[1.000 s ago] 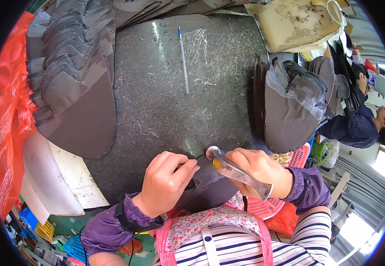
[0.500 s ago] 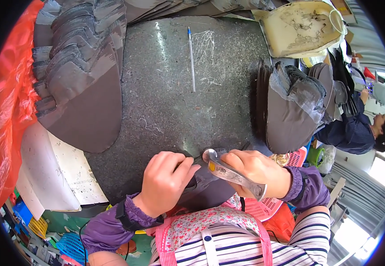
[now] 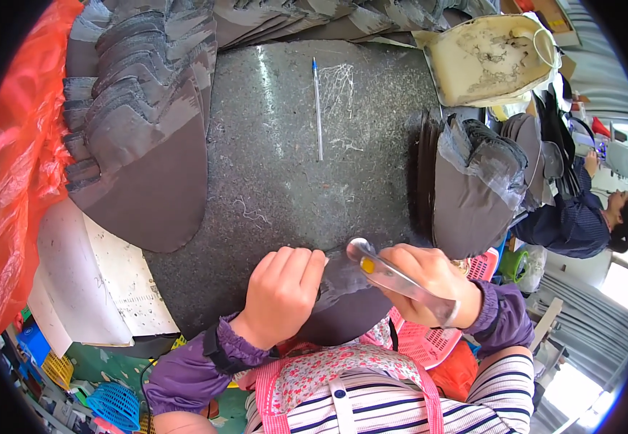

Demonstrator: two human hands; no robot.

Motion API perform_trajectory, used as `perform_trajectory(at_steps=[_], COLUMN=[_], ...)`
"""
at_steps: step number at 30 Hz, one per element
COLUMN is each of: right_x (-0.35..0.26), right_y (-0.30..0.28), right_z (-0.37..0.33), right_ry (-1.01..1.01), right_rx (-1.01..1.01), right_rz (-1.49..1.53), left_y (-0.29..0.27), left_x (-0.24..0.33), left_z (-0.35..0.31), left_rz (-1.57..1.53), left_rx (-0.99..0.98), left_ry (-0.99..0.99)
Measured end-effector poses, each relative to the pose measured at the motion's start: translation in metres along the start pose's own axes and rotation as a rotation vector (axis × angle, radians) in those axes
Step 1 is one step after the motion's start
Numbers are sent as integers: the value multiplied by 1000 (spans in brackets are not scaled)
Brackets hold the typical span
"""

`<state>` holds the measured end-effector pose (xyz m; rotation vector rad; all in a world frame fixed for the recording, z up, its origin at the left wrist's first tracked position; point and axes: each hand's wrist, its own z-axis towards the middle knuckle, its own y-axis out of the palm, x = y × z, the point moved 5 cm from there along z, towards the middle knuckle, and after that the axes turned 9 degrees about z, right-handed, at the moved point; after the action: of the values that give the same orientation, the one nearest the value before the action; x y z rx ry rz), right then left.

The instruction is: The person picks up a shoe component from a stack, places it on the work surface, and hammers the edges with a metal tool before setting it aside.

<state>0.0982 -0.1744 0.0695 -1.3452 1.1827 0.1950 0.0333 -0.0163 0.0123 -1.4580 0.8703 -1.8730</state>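
A dark brown sheet piece [image 3: 350, 316] with a grey-smeared upper edge lies at the near edge of the dark worktop [image 3: 285, 188], partly over my lap. My left hand [image 3: 283, 293] has its fingers bent and pressed together on the left side of this piece; the fingertips are partly hidden. My right hand [image 3: 430, 278] is closed around a hammer [image 3: 409, 283]. Its long metal head has a round face towards the upper left and a flared end near my wrist, with a yellow spot by the round face. The handle is hidden in my fist.
Similar dark pieces form a fanned stack [image 3: 140, 145] at left and another stack [image 3: 473, 195] at right. A pen [image 3: 318, 108] lies mid-worktop near white threads. A stained plastic scoop-like container [image 3: 488, 61] is at far right. Beyond, at right, a person [image 3: 574, 217] sits.
My right hand has shifted a little to the right with the hammer, away from my left hand. My left fingers have drawn closer together. More of the dark piece shows between the hands.
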Motion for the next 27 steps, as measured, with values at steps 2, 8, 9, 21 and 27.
perform_trajectory(at_steps=[2,8,9,21,27], right_x=[2,5,6,3,3], right_y=[6,8,10,16,21], right_z=[6,9,10,17,19], right_ry=[-36,-60,-38,-12,-21], right_rx=[-46,-77,-91,-113,-135], right_rz=[-11,-18,12,116,104], left_y=[-4,-4,-3,-1,-2], left_x=[2,-1,1,14,4], left_z=[2,-8,-10,-11,-13], left_rz=[52,6,51,261,53], left_rx=[55,40,38,-1,63], left_ry=[62,54,92,204,4])
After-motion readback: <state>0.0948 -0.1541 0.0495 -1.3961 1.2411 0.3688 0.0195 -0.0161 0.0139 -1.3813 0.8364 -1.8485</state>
